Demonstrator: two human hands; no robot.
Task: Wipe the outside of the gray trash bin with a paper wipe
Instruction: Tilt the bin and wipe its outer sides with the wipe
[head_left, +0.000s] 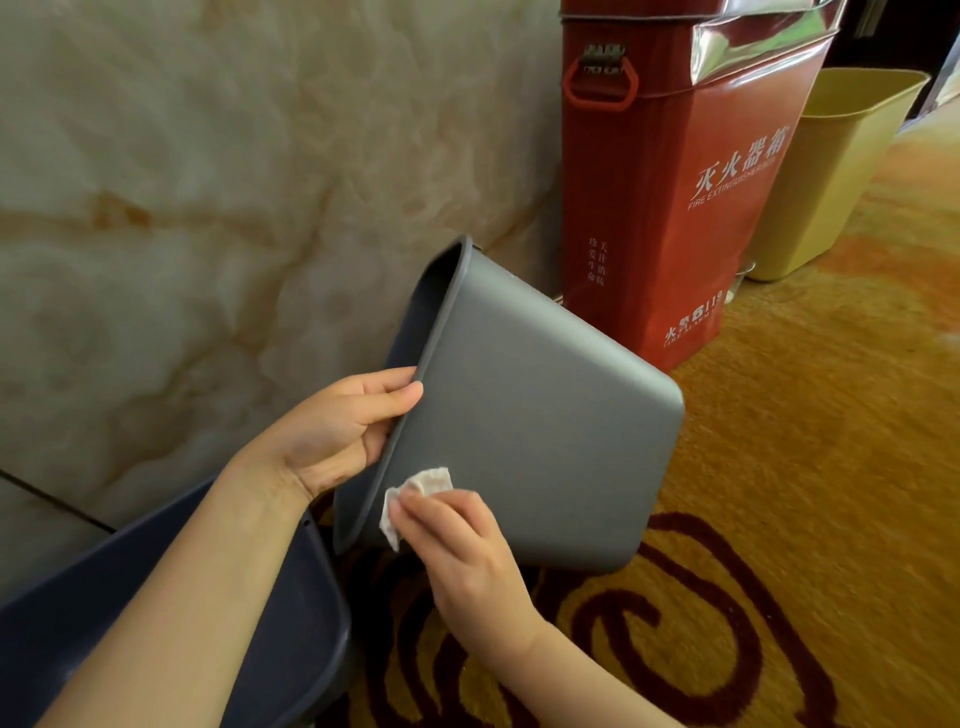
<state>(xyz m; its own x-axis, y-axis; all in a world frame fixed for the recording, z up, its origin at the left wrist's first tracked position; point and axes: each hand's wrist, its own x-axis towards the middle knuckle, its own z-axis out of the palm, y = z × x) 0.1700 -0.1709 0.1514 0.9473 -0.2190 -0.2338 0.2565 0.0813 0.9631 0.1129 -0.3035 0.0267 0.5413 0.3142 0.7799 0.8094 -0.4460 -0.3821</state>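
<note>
The gray trash bin (535, 415) is tipped on its side above the carpet, its open mouth turned left toward the wall. My left hand (337, 426) grips the bin's rim, thumb on the outside and fingers inside. My right hand (457, 551) presses a crumpled white paper wipe (415, 493) against the bin's outer wall near the rim's lower end.
A red fire extinguisher box (675, 208) stands just behind the bin. A yellow bin (826, 171) is to its right. A dark blue bin (208, 623) sits at lower left. A marble wall (208, 182) fills the left. An orange patterned carpet (805, 467) covers the floor.
</note>
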